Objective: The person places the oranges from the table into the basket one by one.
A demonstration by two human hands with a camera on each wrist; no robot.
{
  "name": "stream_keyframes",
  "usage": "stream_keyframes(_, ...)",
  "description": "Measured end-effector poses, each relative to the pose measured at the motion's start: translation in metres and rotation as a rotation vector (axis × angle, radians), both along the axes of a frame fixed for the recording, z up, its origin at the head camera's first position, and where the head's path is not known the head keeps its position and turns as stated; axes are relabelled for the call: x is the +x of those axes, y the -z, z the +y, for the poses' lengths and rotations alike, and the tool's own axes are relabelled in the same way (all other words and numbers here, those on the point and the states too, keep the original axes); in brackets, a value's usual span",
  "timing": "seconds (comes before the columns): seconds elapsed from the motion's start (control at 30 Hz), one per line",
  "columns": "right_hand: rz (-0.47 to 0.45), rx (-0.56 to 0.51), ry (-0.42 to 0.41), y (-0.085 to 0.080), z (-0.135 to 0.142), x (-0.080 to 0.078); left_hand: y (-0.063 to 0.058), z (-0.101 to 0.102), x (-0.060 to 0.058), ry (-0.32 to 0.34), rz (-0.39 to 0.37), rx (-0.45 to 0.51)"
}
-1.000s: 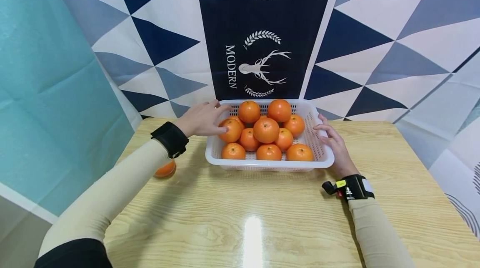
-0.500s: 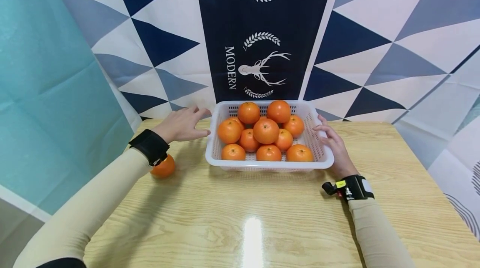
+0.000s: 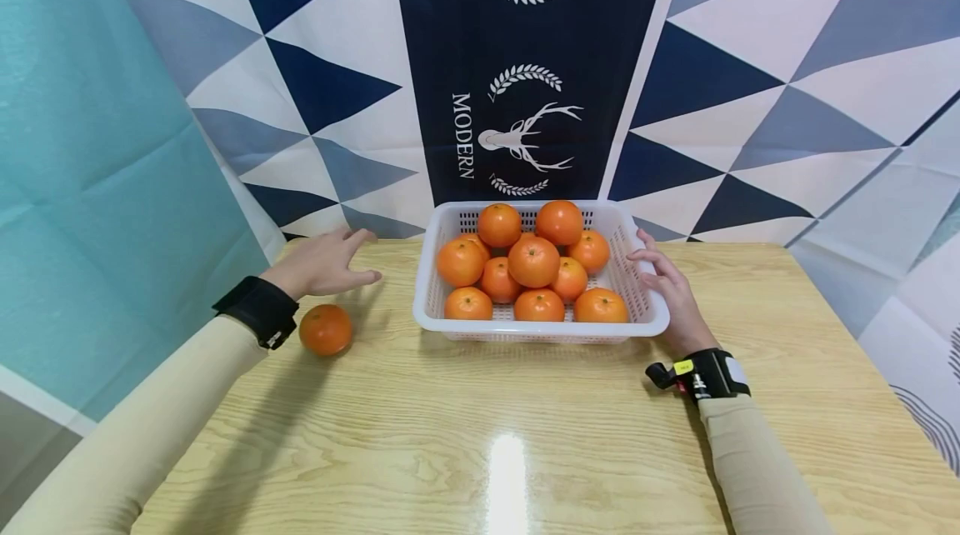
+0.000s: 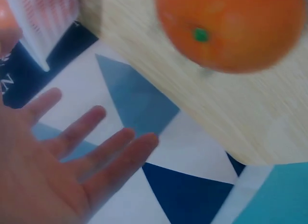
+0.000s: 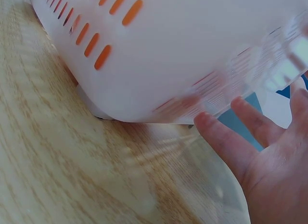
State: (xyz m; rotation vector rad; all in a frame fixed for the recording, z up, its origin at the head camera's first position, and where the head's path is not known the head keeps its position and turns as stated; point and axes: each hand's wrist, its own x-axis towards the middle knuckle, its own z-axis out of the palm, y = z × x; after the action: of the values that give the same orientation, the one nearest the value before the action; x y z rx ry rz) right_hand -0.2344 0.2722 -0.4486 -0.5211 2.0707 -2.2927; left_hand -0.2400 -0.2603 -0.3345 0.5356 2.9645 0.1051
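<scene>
My left hand hovers over the table's left side, fingers spread and holding nothing. Just below it in the head view lies a single orange, apart from the fingers. In the left wrist view this orange shows a green stem spot, and the left hand is spread beside it. A white plastic basket holds several oranges, some stacked on others. My right hand holds the basket's right end, some fingers over the rim. In the right wrist view, fingers lie against its slotted outer wall.
The basket stands at the back of a wooden table, close to a patterned cloth backdrop. A teal cloth hangs along the left side. Light glares off the table front.
My left hand has left the orange at the basket's left side and moved left, above the lone orange, which is now uncovered. The right hand and basket stay in place.
</scene>
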Motion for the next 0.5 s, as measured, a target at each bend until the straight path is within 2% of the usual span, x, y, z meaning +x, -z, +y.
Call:
stream_keyframes(0.23, -0.007, -0.013, -0.003, 0.000, 0.001, 0.001, 0.002, -0.016, 0.013, -0.032, -0.067, -0.019)
stream_keyframes(0.5, -0.007, -0.015, 0.000, 0.001, 0.000, 0.000, 0.009, -0.019, 0.022, -0.090, -0.235, -0.030)
